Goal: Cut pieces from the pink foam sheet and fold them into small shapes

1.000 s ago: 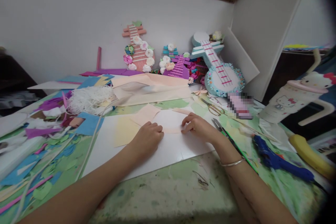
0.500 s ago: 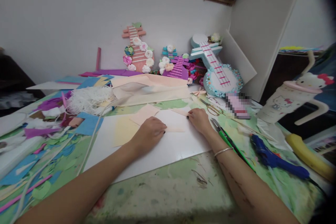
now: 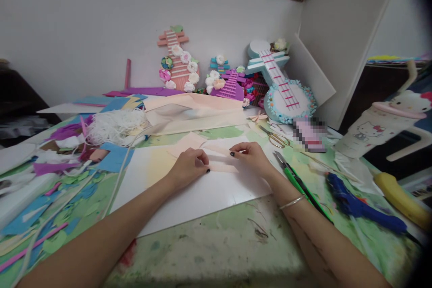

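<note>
Currently your left hand (image 3: 189,167) lies knuckles-up on the peach paper strip (image 3: 221,166), fingers curled narrow and pressing its left end flat. Your right hand (image 3: 251,157) sits at 3 o'clock from it, fingertips (image 3: 232,154) pinching the strip's upper edge; a thin bangle (image 3: 293,202) rings that wrist. The strip lies on a white board (image 3: 202,198) at the middle of the desk (image 3: 219,243), with a pale yellow sheet (image 3: 158,162) just beside the left hand at 9 o'clock.

At 3 o'clock from the right hand, near but apart, a green-handled cutter (image 3: 297,182) lies on the desk; further out sits a blue glue gun (image 3: 357,207). Scissors (image 3: 275,137) lie at 1 o'clock. At 12 o'clock a folded cream cloth (image 3: 195,114) lies, and behind it foam guitar models (image 3: 280,85) lean on the wall. A tangle of white string (image 3: 114,126) sits at 10 o'clock.
</note>
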A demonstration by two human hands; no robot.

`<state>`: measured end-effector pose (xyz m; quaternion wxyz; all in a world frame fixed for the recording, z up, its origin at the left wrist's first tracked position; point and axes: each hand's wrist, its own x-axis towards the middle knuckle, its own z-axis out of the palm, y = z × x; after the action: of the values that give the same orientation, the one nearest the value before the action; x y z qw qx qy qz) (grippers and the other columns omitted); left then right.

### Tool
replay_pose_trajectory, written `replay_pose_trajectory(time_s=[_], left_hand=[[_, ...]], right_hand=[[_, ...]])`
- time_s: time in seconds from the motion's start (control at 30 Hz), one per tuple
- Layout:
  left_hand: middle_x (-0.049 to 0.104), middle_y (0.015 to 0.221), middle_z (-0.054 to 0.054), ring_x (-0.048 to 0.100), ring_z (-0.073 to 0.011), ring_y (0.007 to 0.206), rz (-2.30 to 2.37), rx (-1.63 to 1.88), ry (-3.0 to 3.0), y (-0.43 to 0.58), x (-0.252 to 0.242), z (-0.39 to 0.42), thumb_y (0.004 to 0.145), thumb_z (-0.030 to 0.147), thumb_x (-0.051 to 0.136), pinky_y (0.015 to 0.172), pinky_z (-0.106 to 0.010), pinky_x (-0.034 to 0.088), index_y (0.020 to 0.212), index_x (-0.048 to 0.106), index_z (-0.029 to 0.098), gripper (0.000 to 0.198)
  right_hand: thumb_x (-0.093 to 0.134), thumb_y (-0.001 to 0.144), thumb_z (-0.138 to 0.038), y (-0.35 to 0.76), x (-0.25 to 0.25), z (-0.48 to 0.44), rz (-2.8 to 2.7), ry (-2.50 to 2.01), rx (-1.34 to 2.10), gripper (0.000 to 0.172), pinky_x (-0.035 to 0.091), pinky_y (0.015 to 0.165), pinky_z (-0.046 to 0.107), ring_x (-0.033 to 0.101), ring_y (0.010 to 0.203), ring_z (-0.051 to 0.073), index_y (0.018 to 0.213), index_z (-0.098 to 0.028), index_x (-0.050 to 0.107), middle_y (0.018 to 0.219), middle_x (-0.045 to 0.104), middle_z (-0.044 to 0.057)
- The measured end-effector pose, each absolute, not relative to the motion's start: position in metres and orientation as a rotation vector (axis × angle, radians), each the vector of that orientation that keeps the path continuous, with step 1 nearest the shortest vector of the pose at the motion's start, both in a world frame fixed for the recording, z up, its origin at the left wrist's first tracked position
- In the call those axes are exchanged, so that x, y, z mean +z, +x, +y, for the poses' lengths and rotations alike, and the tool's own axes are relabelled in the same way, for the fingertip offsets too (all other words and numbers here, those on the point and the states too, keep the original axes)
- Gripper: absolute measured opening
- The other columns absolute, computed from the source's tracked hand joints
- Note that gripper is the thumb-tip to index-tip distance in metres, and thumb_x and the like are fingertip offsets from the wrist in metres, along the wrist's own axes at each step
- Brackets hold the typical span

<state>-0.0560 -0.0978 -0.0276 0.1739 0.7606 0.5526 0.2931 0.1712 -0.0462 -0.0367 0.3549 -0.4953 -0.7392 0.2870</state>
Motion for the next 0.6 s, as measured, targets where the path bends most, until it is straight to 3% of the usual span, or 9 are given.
replay_pose_trajectory(time_s=[0.23, 0.4, 0.6], left_hand=[[0.062, 0.078, -0.002, 0.052, -0.0199, 0.086, 1.42, 0.986, 2.416, -0.058, -0.033, -0.095, 0.069, 0.005, 0.067, 0.08, -0.033, 0.043, 0.066, 0.062, 0.018, 0.014], [0.057, 0.081, -0.004, 0.049, -0.0198, 0.083, 1.353, 1.082, 2.577, -0.059, -0.036, -0.096, 0.074, 0.006, 0.065, 0.076, -0.033, 0.042, 0.07, 0.065, 0.018, 0.012], [0.062, 0.074, -0.002, 0.047, -0.0193, 0.08, 1.228, 1.075, 2.666, -0.062, -0.041, -0.093, 0.079, 0.009, 0.062, 0.077, -0.035, 0.041, 0.069, 0.062, 0.017, 0.013]], right_hand=[[0.069, 0.066, -0.033, 0.17, -0.032, -0.053, -1.864, -1.148, 0.996, 0.02, 0.041, 0.052, 0.023, 0.055, 0.057, 0.012, 0.072, -0.014, 0.074, 0.069, 0.069, 0.005], [0.07, 0.064, -0.028, 0.17, -0.036, -0.049, -1.868, -1.086, 1.033, 0.015, 0.043, 0.055, 0.024, 0.06, 0.066, 0.015, 0.071, -0.015, 0.074, 0.08, 0.071, 0.007], [0.066, 0.067, -0.023, 0.171, -0.036, -0.049, -1.883, -1.038, 0.93, 0.011, 0.045, 0.061, 0.026, 0.063, 0.074, 0.017, 0.072, -0.017, 0.075, 0.082, 0.072, 0.007]])
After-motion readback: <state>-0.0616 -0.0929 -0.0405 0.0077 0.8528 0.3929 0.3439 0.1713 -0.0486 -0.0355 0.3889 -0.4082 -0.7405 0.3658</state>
